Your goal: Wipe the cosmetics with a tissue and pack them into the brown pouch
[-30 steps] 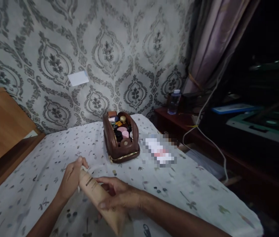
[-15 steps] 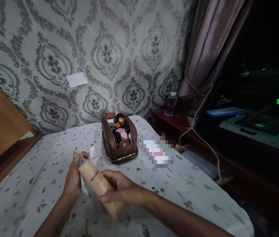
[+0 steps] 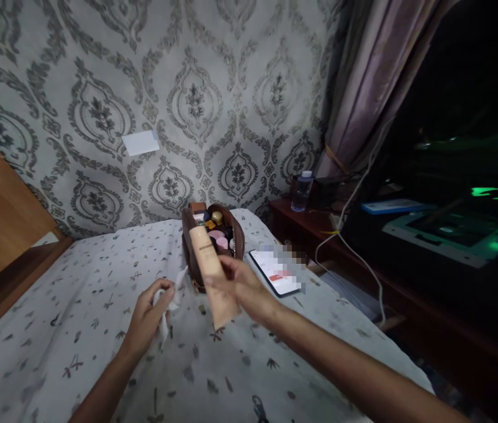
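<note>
A beige squeeze tube (image 3: 210, 267) is gripped in my right hand (image 3: 244, 288), tilted, with its cap end up and its flat end down. It hangs in front of the open brown makeup bag (image 3: 190, 247), hiding part of its front. Inside the bag sit several small cosmetics, among them a pink-lidded jar (image 3: 221, 242) and a gold-topped one (image 3: 217, 217). To the left, my left hand (image 3: 149, 308) pinches a crumpled white tissue (image 3: 177, 294), apart from the tube.
A smartphone (image 3: 275, 273) with a lit screen lies right of the bag on the patterned sheet (image 3: 90, 294). On the dark red side table (image 3: 281, 208) stands a clear bottle (image 3: 302, 191). A white cable (image 3: 378, 282) hangs at the right; a wooden board (image 3: 4, 217) stands left.
My right hand has lifted the tube away from the tissue, up and to the right, towards the bag. My left hand has moved slightly right, still holding the tissue.
</note>
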The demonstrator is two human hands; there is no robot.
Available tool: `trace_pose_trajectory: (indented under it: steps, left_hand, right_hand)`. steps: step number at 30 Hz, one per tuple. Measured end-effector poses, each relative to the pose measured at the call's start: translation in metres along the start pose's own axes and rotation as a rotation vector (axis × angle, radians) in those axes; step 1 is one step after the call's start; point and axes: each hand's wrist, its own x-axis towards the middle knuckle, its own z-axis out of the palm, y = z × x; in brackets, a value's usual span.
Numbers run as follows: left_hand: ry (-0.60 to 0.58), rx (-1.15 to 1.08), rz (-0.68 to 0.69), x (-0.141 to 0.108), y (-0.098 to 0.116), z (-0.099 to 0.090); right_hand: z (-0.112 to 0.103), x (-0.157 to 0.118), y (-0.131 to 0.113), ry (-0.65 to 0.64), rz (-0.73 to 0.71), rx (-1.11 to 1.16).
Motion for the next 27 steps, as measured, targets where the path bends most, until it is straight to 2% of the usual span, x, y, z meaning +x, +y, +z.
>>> trace_pose_trajectory:
  steps: [5,8,11,14,17,19,23,27]
  left_hand:
    - [-0.003,0.123,0.058,0.006,-0.033,-0.002]
    - [-0.019,0.131,0.101,0.007,-0.042,-0.002]
    - [-0.037,0.134,0.108,0.007,-0.043,-0.003]
    - [-0.079,0.118,0.100,0.007,-0.045,-0.003]
    - [-0.134,0.114,0.073,0.007,-0.051,-0.004]
    - [-0.164,0.124,0.057,0.007,-0.054,-0.003]
    - [-0.168,0.140,0.048,0.006,-0.055,-0.003]
    - [-0.187,0.164,0.079,0.006,-0.053,-0.003]
  right_hand:
    - [-0.031,0.051,-0.042,0.225,-0.135,-0.210]
    - [-0.044,0.081,-0.060,0.278,-0.065,-0.194]
    - [-0.049,0.108,-0.072,0.178,-0.079,-0.069]
    - [-0.051,0.133,-0.080,0.131,-0.233,-0.014]
    - [-0.052,0.155,-0.080,0.171,-0.439,-0.057]
    - [-0.054,0.167,-0.075,0.184,-0.521,-0.186]
    - [-0.059,0.183,-0.057,0.217,-0.562,-0.605]
    - [-0.063,0.192,-0.047,0.193,-0.574,-0.772]
